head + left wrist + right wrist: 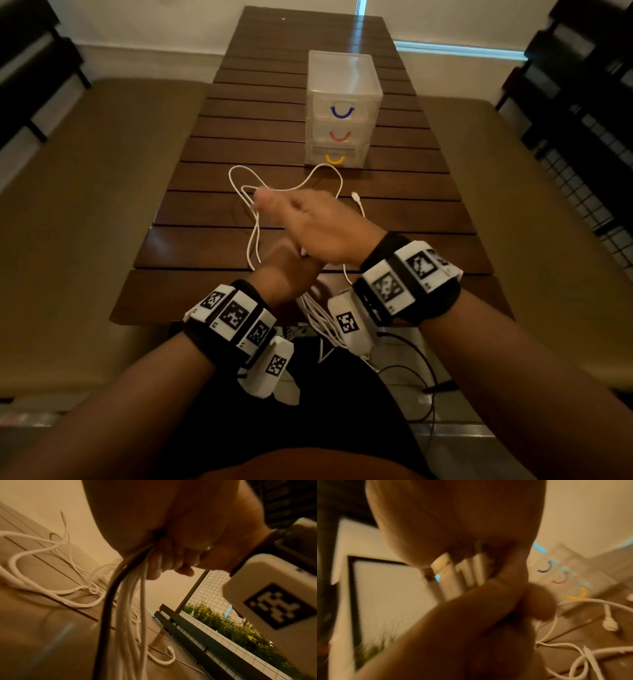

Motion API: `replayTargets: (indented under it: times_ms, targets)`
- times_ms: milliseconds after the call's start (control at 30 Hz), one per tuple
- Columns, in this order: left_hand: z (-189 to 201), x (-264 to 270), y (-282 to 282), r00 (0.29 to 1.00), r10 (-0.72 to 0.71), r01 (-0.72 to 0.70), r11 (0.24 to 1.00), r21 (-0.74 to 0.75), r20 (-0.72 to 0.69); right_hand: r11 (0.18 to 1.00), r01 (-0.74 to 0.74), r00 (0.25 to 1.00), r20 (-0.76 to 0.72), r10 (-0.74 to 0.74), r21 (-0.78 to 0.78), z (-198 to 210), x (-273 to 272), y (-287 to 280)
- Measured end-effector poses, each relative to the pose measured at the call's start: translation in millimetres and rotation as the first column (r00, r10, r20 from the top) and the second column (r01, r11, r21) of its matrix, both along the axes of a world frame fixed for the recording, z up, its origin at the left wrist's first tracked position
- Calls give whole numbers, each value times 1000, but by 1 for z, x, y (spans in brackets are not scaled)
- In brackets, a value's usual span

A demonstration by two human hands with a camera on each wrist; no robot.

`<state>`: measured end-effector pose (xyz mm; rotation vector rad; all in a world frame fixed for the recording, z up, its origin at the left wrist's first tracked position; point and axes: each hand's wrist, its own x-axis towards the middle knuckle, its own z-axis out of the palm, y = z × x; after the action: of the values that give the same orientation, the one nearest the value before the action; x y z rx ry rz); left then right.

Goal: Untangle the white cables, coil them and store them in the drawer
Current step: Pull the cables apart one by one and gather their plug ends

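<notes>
My left hand (291, 270) grips a bundle of coiled white cable (320, 320) whose loops hang below the fist over the table's near edge. In the left wrist view its curled fingers (164, 563) close round several white strands (132, 595). My right hand (274, 202) is just above and beyond it, blurred, its fingertips pinching the loose run of the same cable. The rest of the cable (287, 183) lies in loose loops on the table, its connector (354, 196) to the right. The clear drawer unit (342, 85) stands behind with all drawers closed.
The drawers carry blue (341, 113), red (339, 136) and yellow (335, 159) handles. The slatted wooden table (205, 246) is flanked by tan benches (85, 205). A black cable (424, 370) lies on the floor by my legs. A wire-mesh fence (589, 178) stands to the right.
</notes>
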<state>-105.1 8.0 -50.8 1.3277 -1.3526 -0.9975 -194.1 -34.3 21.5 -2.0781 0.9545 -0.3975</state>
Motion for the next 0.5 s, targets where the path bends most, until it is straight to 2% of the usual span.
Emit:
replayTargets:
  times_ms: [33,67,133,167,233,300,333,433,500]
  targets:
    - [-1,1,-2,997,2,-3,1000,-7,-77,994,78,989,116,-88,83,-3,-5,-9]
    - [-1,3,-1,985,15,-15,1000,4,-170,983,164,967,180,-178,87,-9,-14,-20]
    - [-3,15,1,943,156,-128,986,111,-295,941,338,930,158,-332,-13,-24,-41,-43]
    - [-8,22,0,913,215,-163,971,175,-346,916,397,916,74,-393,-52,-32,-57,-53]
    - [-15,34,1,891,245,-164,958,234,-382,881,471,860,-197,-471,-48,-47,-92,-61]
    - [-19,39,0,871,267,-168,951,261,-413,860,509,747,-483,-457,-25,-58,-116,-57]
    - [-22,40,0,849,296,-179,941,288,-439,859,511,694,-579,-428,-22,-64,-122,-53]
    - [-24,38,-4,795,332,-169,925,341,-507,843,533,585,-688,-430,-73,-80,-128,-47]
    - [-25,38,-5,793,318,-150,929,339,-519,826,558,581,-673,-458,-80,-88,-128,-48]
